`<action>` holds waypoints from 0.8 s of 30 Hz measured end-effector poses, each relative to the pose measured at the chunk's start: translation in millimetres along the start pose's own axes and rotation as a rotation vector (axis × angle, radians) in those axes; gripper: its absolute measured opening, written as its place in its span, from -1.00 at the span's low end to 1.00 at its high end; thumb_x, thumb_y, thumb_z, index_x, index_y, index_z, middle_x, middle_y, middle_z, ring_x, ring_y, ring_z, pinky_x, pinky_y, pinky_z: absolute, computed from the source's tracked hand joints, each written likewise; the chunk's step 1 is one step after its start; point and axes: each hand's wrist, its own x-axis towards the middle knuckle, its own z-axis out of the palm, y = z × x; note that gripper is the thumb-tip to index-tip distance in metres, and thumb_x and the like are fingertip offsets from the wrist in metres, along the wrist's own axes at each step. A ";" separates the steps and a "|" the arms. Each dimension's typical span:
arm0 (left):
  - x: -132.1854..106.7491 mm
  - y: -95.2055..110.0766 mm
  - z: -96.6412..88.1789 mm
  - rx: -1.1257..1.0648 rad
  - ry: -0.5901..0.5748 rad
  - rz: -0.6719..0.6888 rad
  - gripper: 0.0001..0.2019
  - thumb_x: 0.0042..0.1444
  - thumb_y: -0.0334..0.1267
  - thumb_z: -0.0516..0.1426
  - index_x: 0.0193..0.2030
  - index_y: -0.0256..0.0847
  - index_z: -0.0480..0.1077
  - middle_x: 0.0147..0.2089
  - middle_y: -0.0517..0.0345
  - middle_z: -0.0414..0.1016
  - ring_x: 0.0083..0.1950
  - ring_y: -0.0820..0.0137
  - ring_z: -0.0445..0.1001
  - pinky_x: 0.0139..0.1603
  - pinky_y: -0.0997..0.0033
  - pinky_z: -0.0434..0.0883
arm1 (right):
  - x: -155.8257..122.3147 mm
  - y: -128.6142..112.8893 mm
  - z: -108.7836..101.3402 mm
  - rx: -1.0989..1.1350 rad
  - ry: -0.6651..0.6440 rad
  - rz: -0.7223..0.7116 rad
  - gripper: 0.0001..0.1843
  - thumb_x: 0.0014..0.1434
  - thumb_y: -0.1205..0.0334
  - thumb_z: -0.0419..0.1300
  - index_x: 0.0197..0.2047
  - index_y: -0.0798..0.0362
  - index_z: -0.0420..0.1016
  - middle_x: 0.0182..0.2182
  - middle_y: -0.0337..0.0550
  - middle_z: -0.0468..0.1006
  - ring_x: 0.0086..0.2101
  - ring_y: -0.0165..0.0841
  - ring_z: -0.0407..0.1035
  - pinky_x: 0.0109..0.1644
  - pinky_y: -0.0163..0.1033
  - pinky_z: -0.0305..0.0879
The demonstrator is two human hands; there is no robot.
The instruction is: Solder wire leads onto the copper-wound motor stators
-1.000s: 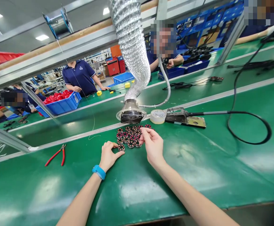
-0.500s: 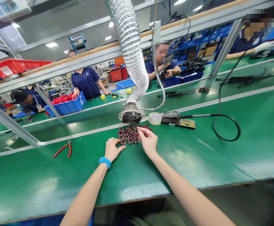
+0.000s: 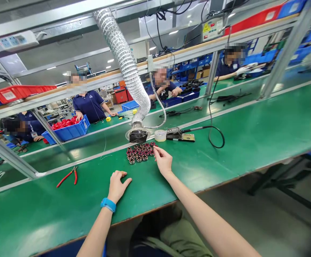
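A tight cluster of small round motor stators with dark red and copper-coloured windings sits on the green bench. My right hand is at the cluster's right edge, thumb and forefinger pinched together against the outermost pieces. Whether a stator is between those fingertips is hidden. My left hand, with a blue band on its wrist, rests on the bench in front of the cluster. Its thumb and fingers are apart, and it holds nothing.
Behind the cluster hangs a silver exhaust duct ending in a black grille. A tape roll and a corded soldering tool lie to its right. Red-handled cutters lie left. Co-workers sit and stand across the bench.
My left hand has drawn back from the stators toward me and opened out. My right hand has shifted to the cluster's right edge. The view has turned right.
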 end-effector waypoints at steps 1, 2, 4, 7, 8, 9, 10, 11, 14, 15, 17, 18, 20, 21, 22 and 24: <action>-5.3 1.8 -2.7 -0.001 -0.002 0.007 -0.74 0.18 -0.05 0.27 -0.09 -0.13 0.50 -0.12 0.04 0.50 -0.07 0.20 0.45 0.01 0.09 0.43 | -4.8 -2.8 -4.8 -0.004 0.000 -0.002 -0.52 0.17 -0.11 0.23 -0.07 0.10 0.67 -0.48 -0.21 0.56 -0.57 -0.41 0.30 -0.53 -0.30 0.28; -10.5 3.7 -5.2 0.001 -0.003 0.015 -0.75 0.19 -0.06 0.26 -0.09 -0.13 0.50 -0.11 0.04 0.50 -0.07 0.20 0.45 0.01 0.08 0.43 | -9.6 -5.7 -9.8 -0.011 -0.003 -0.005 -0.53 0.17 -0.10 0.23 -0.07 0.10 0.67 -0.52 -0.24 0.53 -0.58 -0.42 0.28 -0.54 -0.31 0.27; -20.4 7.9 -9.6 0.011 -0.007 0.034 -0.76 0.20 -0.07 0.26 -0.10 -0.14 0.50 -0.10 0.04 0.51 -0.05 0.20 0.45 0.03 0.08 0.43 | -18.0 -11.4 -20.1 -0.028 -0.012 -0.007 -0.55 0.16 -0.10 0.24 -0.11 0.09 0.68 -0.58 -0.31 0.46 -0.61 -0.43 0.25 -0.54 -0.32 0.24; -34.6 14.2 -14.6 0.033 -0.018 0.070 -0.78 0.21 -0.08 0.25 -0.10 -0.14 0.49 -0.08 0.05 0.50 -0.02 0.20 0.45 0.06 0.08 0.42 | -26.4 -17.6 -34.1 -0.057 -0.015 -0.006 -0.57 0.13 -0.10 0.25 -0.18 0.08 0.68 -0.65 -0.37 0.37 -0.64 -0.45 0.20 -0.54 -0.32 0.22; -38.9 16.3 -15.7 0.040 -0.021 0.081 -0.78 0.22 -0.08 0.25 -0.10 -0.14 0.48 -0.08 0.05 0.50 -0.01 0.20 0.45 0.07 0.08 0.42 | -28.0 -18.7 -38.0 -0.065 -0.013 -0.006 -0.57 0.13 -0.11 0.25 -0.20 0.09 0.68 -0.65 -0.38 0.36 -0.65 -0.45 0.19 -0.53 -0.31 0.22; -42.7 18.2 -16.7 0.050 -0.024 0.092 -0.79 0.23 -0.08 0.24 -0.10 -0.14 0.48 -0.07 0.05 0.49 -0.01 0.20 0.44 0.08 0.09 0.41 | -29.3 -19.4 -41.3 -0.072 -0.009 -0.007 -0.57 0.12 -0.12 0.25 -0.21 0.09 0.67 -0.66 -0.38 0.35 -0.65 -0.45 0.19 -0.53 -0.31 0.22; -45.8 20.0 -17.4 0.062 -0.026 0.102 -0.79 0.25 -0.09 0.22 -0.09 -0.14 0.48 -0.07 0.05 0.49 -0.01 0.20 0.44 0.08 0.09 0.41 | -30.2 -19.7 -44.1 -0.078 -0.005 -0.008 -0.56 0.12 -0.12 0.25 -0.21 0.10 0.67 -0.66 -0.38 0.35 -0.65 -0.45 0.19 -0.53 -0.31 0.21; -48.3 21.8 -18.1 0.075 -0.027 0.111 -0.80 0.26 -0.10 0.21 -0.08 -0.14 0.47 -0.06 0.05 0.49 -0.01 0.21 0.44 0.08 0.09 0.41 | -31.0 -19.9 -46.2 -0.084 -0.001 -0.011 -0.55 0.12 -0.13 0.24 -0.22 0.10 0.66 -0.66 -0.38 0.35 -0.65 -0.45 0.19 -0.53 -0.31 0.21; -51.3 26.5 -19.6 0.116 -0.023 0.126 -0.82 0.29 -0.13 0.18 -0.08 -0.15 0.47 -0.07 0.04 0.48 -0.01 0.20 0.42 0.08 0.08 0.40 | -32.8 -19.9 -49.5 -0.098 0.004 -0.022 -0.56 0.12 -0.14 0.25 -0.26 0.10 0.63 -0.65 -0.38 0.36 -0.64 -0.45 0.20 -0.52 -0.32 0.20; -51.2 27.8 -20.0 0.124 -0.021 0.127 -0.83 0.29 -0.13 0.18 -0.09 -0.16 0.47 -0.07 0.04 0.48 -0.02 0.20 0.42 0.08 0.08 0.40 | -33.2 -20.0 -49.8 -0.101 0.002 -0.026 -0.57 0.12 -0.14 0.25 -0.28 0.10 0.62 -0.65 -0.38 0.36 -0.64 -0.45 0.21 -0.52 -0.32 0.20; -50.2 29.9 -20.9 0.129 -0.021 0.124 -0.83 0.30 -0.13 0.17 -0.10 -0.16 0.47 -0.08 0.03 0.48 -0.02 0.20 0.42 0.08 0.08 0.40 | -34.1 -20.3 -49.9 -0.104 -0.008 -0.032 -0.60 0.12 -0.12 0.25 -0.29 0.09 0.61 -0.65 -0.38 0.35 -0.63 -0.45 0.21 -0.52 -0.33 0.19; -49.7 30.5 -21.3 0.128 -0.022 0.123 -0.83 0.30 -0.14 0.16 -0.10 -0.16 0.47 -0.08 0.03 0.48 -0.02 0.20 0.42 0.08 0.08 0.40 | -34.5 -20.6 -49.8 -0.104 -0.015 -0.034 -0.61 0.12 -0.11 0.25 -0.29 0.09 0.62 -0.65 -0.38 0.35 -0.63 -0.45 0.21 -0.52 -0.33 0.19; -48.9 31.1 -21.6 0.123 -0.023 0.121 -0.84 0.31 -0.15 0.15 -0.11 -0.16 0.47 -0.09 0.03 0.47 -0.02 0.21 0.42 0.08 0.09 0.40 | -35.4 -21.2 -49.4 -0.101 -0.034 -0.038 -0.60 0.13 -0.10 0.25 -0.23 0.08 0.64 -0.65 -0.39 0.34 -0.64 -0.45 0.20 -0.51 -0.33 0.20; -48.7 31.2 -21.5 0.120 -0.023 0.120 -0.84 0.31 -0.15 0.15 -0.12 -0.16 0.47 -0.10 0.03 0.47 -0.02 0.21 0.42 0.08 0.09 0.40 | -35.9 -21.7 -49.2 -0.097 -0.046 -0.040 -0.59 0.12 -0.10 0.25 -0.20 0.08 0.65 -0.65 -0.39 0.35 -0.64 -0.45 0.20 -0.51 -0.33 0.20; -48.7 31.1 -21.4 0.118 -0.023 0.119 -0.85 0.31 -0.16 0.15 -0.13 -0.16 0.47 -0.10 0.03 0.47 -0.02 0.21 0.42 0.08 0.10 0.40 | -36.5 -22.3 -49.0 -0.094 -0.059 -0.042 -0.58 0.12 -0.10 0.24 -0.18 0.07 0.66 -0.64 -0.38 0.36 -0.64 -0.45 0.20 -0.51 -0.32 0.21; -48.8 30.9 -20.8 0.115 -0.023 0.114 -0.85 0.31 -0.17 0.14 -0.14 -0.16 0.47 -0.10 0.03 0.48 -0.02 0.22 0.42 0.09 0.10 0.40 | -37.8 -23.5 -48.4 -0.090 -0.083 -0.046 -0.58 0.12 -0.10 0.23 -0.19 0.07 0.67 -0.63 -0.36 0.39 -0.64 -0.44 0.19 -0.52 -0.32 0.20</action>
